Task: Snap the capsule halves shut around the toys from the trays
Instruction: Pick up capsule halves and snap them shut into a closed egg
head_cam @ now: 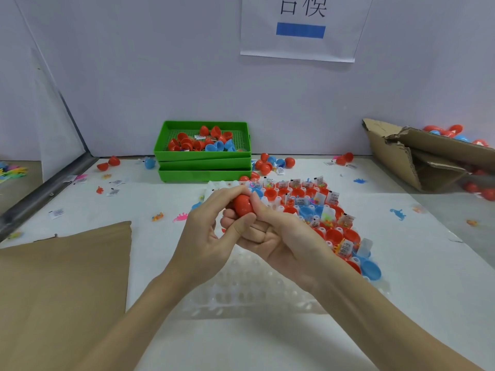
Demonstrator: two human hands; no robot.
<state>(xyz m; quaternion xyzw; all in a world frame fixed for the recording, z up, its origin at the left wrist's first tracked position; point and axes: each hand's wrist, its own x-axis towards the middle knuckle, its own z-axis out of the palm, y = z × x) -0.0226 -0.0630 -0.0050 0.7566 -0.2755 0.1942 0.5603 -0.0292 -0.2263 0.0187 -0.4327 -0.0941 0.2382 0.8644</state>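
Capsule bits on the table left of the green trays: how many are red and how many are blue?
Red capsule pieces: 2
Blue capsule piece: 1
Total: 3

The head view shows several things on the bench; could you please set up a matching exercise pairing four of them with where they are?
Things:
1. red capsule
2. green trays
3. torn cardboard box
4. blue dinosaur toy

Places:
A. stacked at the back wall, loose capsule halves in the top one
B. lying alone on the white table, right of the filled capsule halves
C. held between the left hand and right hand
D. at the far right edge, with capsules in it

Pairs: 1-C, 2-A, 3-D, 4-B
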